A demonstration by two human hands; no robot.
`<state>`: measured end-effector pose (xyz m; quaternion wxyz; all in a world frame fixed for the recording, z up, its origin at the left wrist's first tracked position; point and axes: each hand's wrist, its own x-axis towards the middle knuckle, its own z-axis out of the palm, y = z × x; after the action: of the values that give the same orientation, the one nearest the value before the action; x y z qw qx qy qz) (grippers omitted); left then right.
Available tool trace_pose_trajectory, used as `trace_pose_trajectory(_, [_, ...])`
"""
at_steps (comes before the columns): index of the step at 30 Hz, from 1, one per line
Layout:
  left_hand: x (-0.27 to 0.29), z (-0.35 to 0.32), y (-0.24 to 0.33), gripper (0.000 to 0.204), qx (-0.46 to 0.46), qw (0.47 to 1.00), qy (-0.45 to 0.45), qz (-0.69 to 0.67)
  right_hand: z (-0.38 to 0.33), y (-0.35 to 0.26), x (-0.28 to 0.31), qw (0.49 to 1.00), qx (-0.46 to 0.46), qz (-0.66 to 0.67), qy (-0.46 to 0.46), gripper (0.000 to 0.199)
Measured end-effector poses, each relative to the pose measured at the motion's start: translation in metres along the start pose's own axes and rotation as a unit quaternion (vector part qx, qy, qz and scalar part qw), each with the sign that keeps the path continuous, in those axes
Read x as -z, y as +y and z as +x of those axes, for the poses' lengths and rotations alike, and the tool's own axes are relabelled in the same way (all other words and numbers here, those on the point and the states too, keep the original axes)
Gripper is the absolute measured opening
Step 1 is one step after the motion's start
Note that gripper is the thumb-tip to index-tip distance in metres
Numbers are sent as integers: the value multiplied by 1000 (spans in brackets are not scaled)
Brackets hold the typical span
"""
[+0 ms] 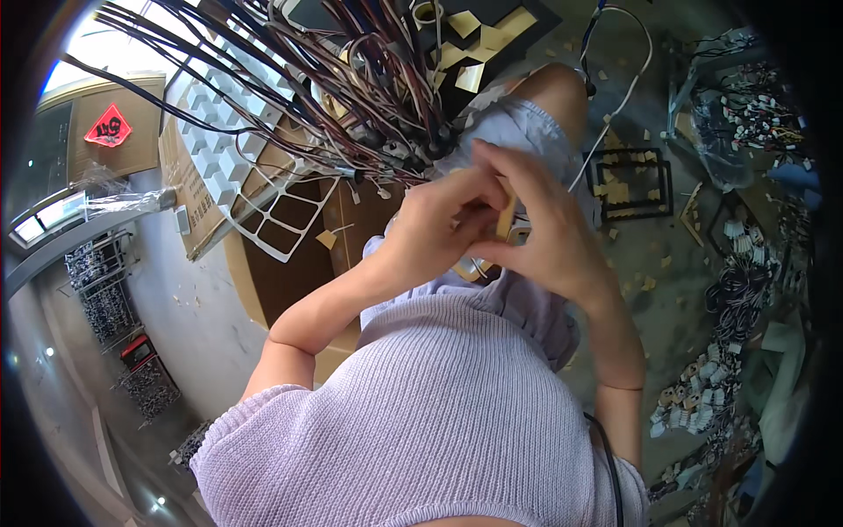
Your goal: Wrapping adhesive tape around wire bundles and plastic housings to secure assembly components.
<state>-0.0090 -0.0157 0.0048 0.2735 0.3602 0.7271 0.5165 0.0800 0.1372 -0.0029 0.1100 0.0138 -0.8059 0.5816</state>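
Lilac knitted top [439, 413] fills the bottom of my view, both forearms rising from it. My left hand [439, 233] and right hand [544, 228] meet over my lap, pinching a small yellowish strip [506, 218] between their fingertips (little of it shows). Just beyond hangs a bundle of dark wires [351, 79], beside a white plastic grid tray [237, 149]. Yellow scraps [625, 189] lie on the floor, right.

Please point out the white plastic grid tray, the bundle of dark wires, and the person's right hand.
white plastic grid tray [230, 154], head view, its cells
bundle of dark wires [351, 79], head view, mid-bundle
right hand [544, 237], head view, its back
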Motion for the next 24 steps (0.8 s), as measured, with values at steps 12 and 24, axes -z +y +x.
trace_pose_trajectory(12, [0,23,12,17,31,978,-20,-206,-11,-3,25,983,-131,80,96,17])
trace_pose_trajectory(24, [4,15,14,16,130,953,-9,-273,-16,-9,27,969,-156,159,107,12])
